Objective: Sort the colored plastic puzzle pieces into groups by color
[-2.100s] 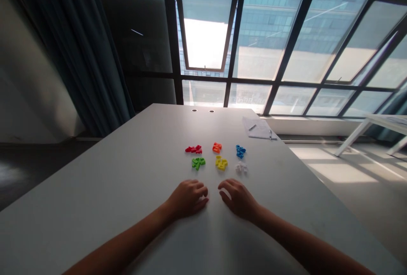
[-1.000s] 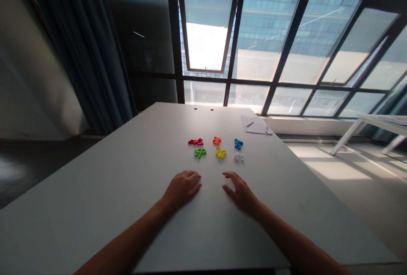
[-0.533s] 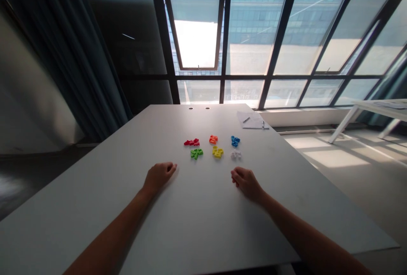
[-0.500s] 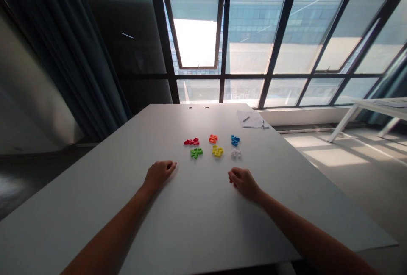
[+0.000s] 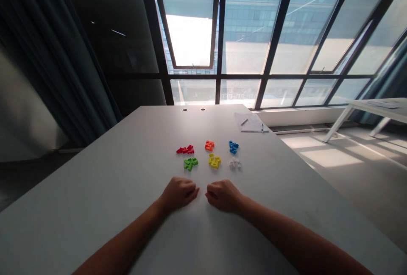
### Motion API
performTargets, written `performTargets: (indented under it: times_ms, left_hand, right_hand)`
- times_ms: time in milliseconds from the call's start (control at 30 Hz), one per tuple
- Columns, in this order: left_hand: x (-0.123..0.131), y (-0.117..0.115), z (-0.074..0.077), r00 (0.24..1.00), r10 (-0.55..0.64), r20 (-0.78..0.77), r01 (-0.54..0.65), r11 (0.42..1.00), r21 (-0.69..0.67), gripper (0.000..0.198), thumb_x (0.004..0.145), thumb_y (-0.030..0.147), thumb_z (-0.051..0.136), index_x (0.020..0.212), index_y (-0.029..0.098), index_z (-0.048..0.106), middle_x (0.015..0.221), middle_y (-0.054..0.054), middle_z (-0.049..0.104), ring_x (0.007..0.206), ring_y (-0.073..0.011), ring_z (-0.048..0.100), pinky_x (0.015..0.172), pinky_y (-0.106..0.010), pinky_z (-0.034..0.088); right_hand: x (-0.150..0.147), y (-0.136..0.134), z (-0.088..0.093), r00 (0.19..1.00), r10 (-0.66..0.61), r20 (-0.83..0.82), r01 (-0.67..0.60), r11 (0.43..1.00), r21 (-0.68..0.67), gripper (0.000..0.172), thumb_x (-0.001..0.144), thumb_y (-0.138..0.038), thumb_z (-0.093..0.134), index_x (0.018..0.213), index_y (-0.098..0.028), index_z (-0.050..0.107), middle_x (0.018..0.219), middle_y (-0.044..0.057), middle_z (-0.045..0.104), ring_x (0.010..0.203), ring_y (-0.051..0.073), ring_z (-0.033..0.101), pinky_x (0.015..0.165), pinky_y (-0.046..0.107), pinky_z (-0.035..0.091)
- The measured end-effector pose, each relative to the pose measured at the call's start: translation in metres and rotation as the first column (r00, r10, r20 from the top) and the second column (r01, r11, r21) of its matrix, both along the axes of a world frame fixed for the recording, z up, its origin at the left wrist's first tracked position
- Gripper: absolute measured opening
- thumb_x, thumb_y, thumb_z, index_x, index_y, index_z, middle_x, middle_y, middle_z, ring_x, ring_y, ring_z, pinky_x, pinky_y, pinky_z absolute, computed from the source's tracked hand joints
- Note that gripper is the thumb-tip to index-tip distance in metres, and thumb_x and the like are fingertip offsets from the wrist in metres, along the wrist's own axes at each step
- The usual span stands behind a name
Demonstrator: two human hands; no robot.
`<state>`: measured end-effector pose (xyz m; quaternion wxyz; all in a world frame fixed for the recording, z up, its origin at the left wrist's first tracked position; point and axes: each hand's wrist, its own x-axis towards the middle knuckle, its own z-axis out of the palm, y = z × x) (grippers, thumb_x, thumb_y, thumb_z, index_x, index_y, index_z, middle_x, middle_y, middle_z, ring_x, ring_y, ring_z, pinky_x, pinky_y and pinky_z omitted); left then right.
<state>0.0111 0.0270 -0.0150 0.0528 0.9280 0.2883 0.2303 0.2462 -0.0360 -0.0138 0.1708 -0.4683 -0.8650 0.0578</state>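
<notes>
On the grey table | left hand, right hand: curled, empty, just apart | coloured plastic pieces just ahead

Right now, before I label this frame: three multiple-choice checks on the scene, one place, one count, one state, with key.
1. Which pile lies nearest the left hand?
A. red pieces
B. green pieces
C. blue pieces

2. How many piles of plastic pieces lie on the table?
A. four
B. five
C. six

3. How do the left hand and right hand stand?
A. curled on the table, touching no pile
B. each gripping pieces
C. both raised high above the table

1: B, the green pile is the front-left one, just ahead of that hand.
2: C, two rows of three, each a different colour.
3: A, bare table lies between both curled hands and the piles.
</notes>
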Motion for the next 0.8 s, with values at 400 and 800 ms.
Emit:
performTargets:
  times_ms: [400,800]
  left_hand:
    - [0.023,-0.02,0.012,0.979,-0.165,-0.119,0.127,0.952,-0.278,0.022,0.092,0.025,0.055,0.071,0.021,0.063,0.067,0.001,0.067,0.058,-0.0113,0.058,0.058,-0.024,0.035]
    - [0.025,-0.023,0.012,0.984,-0.111,-0.138,0.062,0.945,-0.322,0.019,0.092,0.035,0.059,0.107,0.024,0.063,0.072,0.004,0.072,0.063,-0.0156,0.066,0.062,-0.025,0.04]
  right_hand:
    - [0.004,0.003,-0.002,0.984,0.019,-0.179,-0.035,0.995,-0.088,0.02,0.088,-0.019,0.061,0.069,-0.019,0.058,0.067,0.001,0.064,0.054,0.01,0.045,0.056,0.026,0.021]
    - [0.008,0.006,-0.001,0.92,-0.001,-0.392,-0.076,0.98,-0.182,0.022,0.1,-0.016,0.048,0.091,-0.02,0.068,0.086,0.002,0.074,0.074,0.014,0.065,0.069,0.022,0.04]
